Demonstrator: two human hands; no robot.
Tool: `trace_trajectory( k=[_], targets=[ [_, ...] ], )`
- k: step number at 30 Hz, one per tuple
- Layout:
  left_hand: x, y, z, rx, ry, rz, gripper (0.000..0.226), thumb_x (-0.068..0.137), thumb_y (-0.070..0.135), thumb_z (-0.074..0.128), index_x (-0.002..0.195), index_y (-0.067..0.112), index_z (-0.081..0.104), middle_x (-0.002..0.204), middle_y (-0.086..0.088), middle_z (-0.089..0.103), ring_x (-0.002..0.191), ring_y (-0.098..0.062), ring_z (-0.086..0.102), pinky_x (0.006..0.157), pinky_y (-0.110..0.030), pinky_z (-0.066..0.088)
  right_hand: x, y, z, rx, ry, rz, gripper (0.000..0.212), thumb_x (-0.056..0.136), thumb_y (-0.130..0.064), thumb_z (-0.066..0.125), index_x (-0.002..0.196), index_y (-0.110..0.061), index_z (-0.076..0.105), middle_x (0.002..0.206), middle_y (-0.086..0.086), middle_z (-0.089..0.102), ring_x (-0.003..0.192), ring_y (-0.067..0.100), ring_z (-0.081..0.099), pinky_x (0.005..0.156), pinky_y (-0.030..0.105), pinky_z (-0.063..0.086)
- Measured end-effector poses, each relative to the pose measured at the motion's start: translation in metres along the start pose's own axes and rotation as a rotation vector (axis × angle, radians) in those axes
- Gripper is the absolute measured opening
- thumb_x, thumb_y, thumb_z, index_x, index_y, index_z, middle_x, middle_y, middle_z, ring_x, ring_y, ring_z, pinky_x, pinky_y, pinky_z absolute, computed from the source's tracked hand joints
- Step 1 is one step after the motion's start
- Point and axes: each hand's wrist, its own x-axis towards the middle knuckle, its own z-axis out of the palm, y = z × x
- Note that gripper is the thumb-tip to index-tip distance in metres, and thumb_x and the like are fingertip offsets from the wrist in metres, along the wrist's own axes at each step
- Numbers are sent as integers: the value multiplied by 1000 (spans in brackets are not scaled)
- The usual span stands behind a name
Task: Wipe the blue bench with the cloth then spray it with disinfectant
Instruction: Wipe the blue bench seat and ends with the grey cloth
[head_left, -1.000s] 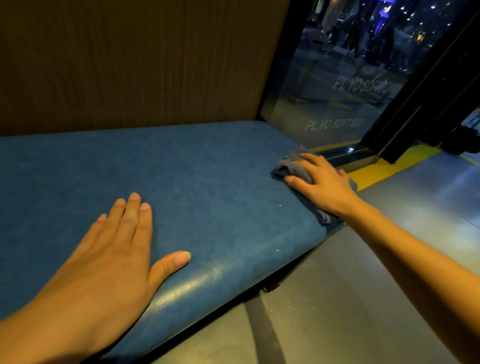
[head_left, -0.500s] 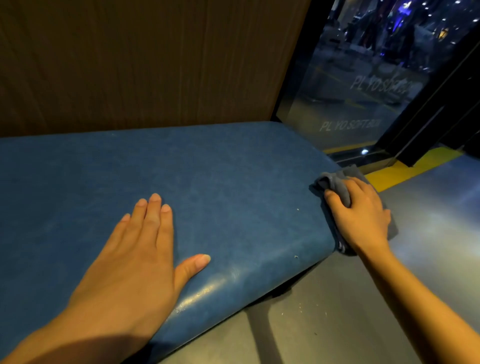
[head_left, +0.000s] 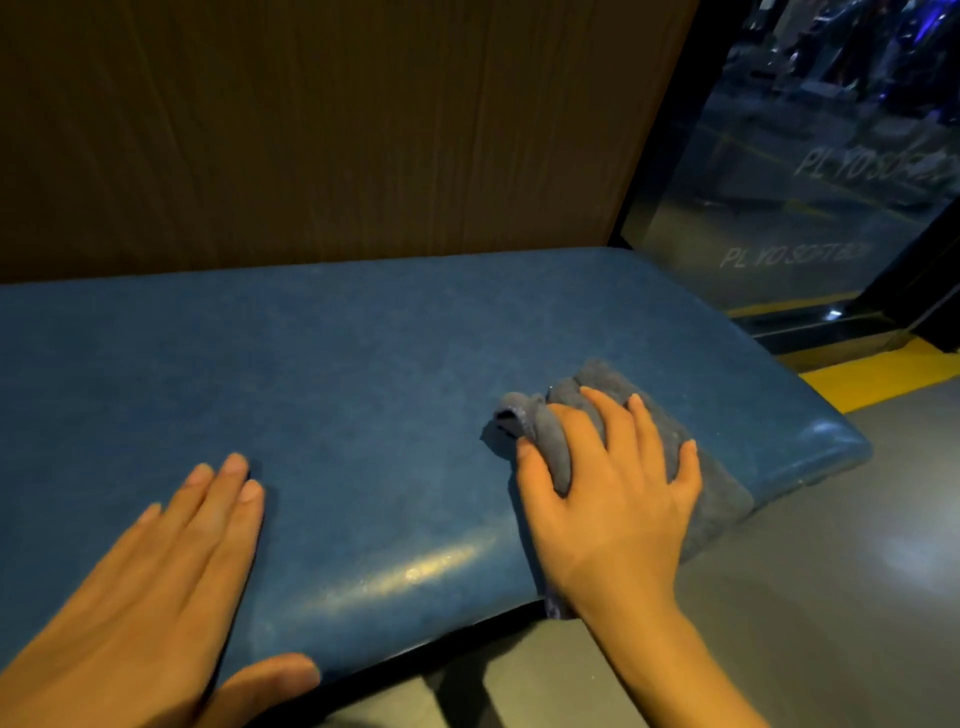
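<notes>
The blue bench (head_left: 363, 364) stretches across the head view, its padded seat ending at a rounded right corner. A grey cloth (head_left: 717, 493) lies bunched on the seat near the front edge, right of centre. My right hand (head_left: 608, 493) presses down on the cloth, with the thumb and fingers curled into its folds. My left hand (head_left: 156, 587) rests flat on the seat at the lower left, fingers together, thumb hooked over the front edge. No spray bottle is in view.
A brown wood-grain panel (head_left: 337, 130) rises behind the bench. A glass pane (head_left: 805, 182) with pale lettering stands at the right, above a yellow floor strip (head_left: 883, 379). Grey floor (head_left: 805, 597) runs below the bench's front edge.
My right hand has dragged the cloth from the bench's right end back onto the seat, leftward towards the middle. The view has shifted closer; my left hand stays flat on the seat.
</notes>
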Motion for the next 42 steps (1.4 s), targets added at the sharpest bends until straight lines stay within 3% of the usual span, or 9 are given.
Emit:
trace_trajectory(
  k=[4,6,9,18,26,29,36,40,42],
  targets=[
    [-3,8,6,144,98,-19,96,84,73,16,136,-6,28,143,-24,38,146,-13,-5,115,-24,-1,1,7,-7,21,-70,-37,49,79,-55,29,119,-40,54,144,1,47,139,29,34,109,60,18],
    [-3,13,4,200,106,-29,92,86,70,13,127,-9,35,131,-28,50,141,-29,13,114,-26,1,-1,9,-8,29,-108,-30,58,77,-58,22,127,-43,48,152,0,35,143,24,25,112,56,11],
    [-6,17,2,240,91,-71,90,88,68,11,126,-9,38,129,-31,52,123,-33,33,109,-30,8,-4,6,-9,33,-72,-26,59,78,-58,21,122,-37,55,149,3,40,142,25,27,112,56,11],
    [-9,20,6,248,167,-148,100,88,66,3,117,-12,58,127,-29,56,116,-41,56,103,-37,21,-26,-26,1,58,26,9,57,80,-54,26,112,-25,64,141,5,51,139,27,34,111,59,10],
    [-14,21,2,204,220,-109,99,86,63,-6,120,-3,61,127,-20,60,119,-30,57,104,-41,38,-61,-89,8,71,71,-49,48,83,-50,33,109,-24,63,137,6,55,137,29,38,109,61,13],
    [-34,14,-5,208,254,-72,97,88,59,-8,119,1,63,127,-16,61,120,-27,57,93,-40,48,-61,-93,7,87,76,-32,53,80,-51,30,110,-21,63,138,7,54,137,29,37,109,62,13],
    [-159,-89,-29,212,373,-338,80,94,57,10,130,-6,41,137,-26,47,132,-32,30,110,-32,10,-73,-119,7,160,113,36,53,82,-50,33,108,-15,63,136,12,55,135,32,38,106,66,20],
    [-217,-158,-33,220,394,-551,77,95,55,16,129,-8,45,139,-24,43,131,-32,27,114,-23,-3,-97,-156,16,158,136,29,50,84,-48,35,107,-14,63,135,10,55,136,31,38,108,65,16],
    [-247,-212,-18,322,331,-689,72,93,53,25,137,-2,39,149,-21,34,136,-38,28,118,-36,0,-111,-177,22,178,158,22,50,84,-48,35,106,-13,63,133,10,57,135,31,39,108,64,13]
  ],
)
